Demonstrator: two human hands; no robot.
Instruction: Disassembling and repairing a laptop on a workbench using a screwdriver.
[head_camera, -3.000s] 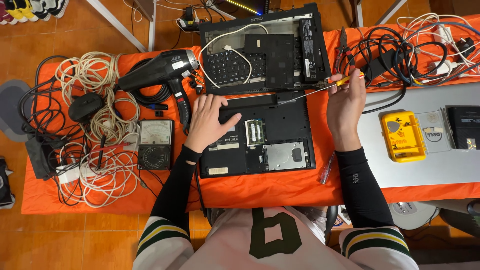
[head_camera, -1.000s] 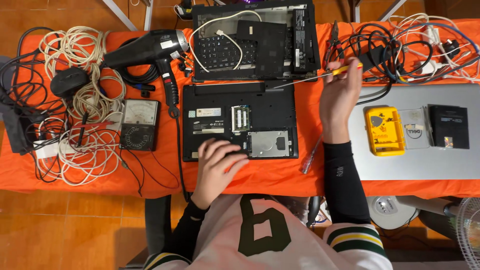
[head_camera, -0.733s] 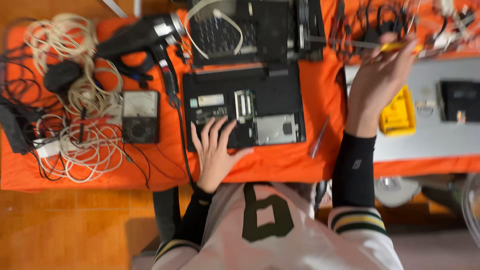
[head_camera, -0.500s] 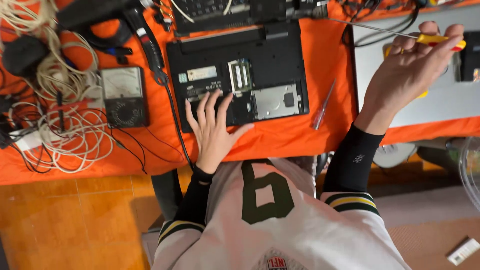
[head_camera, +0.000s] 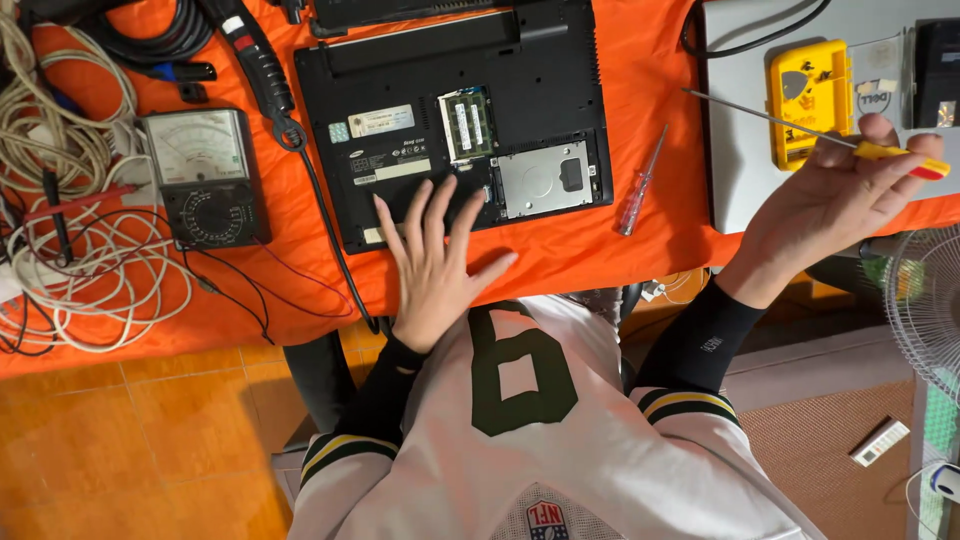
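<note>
An opened black laptop (head_camera: 455, 120) is lying upside down on the orange-covered table (head_camera: 250, 290), its bottom panels off so that the memory sticks (head_camera: 466, 124) and the silver hard drive (head_camera: 543, 179) are showing near its front edge. The person's left hand (head_camera: 432, 262) is pressing flat on that front edge, fingers spread wide, steadying the case. The machine looks rigid and fairly heavy, but its bared parts are likely fragile, so the plain plastic rim seems the safe place to hold it. The right hand (head_camera: 830, 205) is hovering well off to the right, above a grey closed laptop (head_camera: 740, 150), pinching the yellow handle of a long thin screwdriver (head_camera: 800, 130) between thumb and fingertips. A second, clear-handled screwdriver (head_camera: 640, 182) is lying on the cloth just beside the black laptop. An analogue multimeter (head_camera: 205, 175), tangled white cables (head_camera: 90, 270) and a yellow meter (head_camera: 808, 100) are sitting around the work.
</note>
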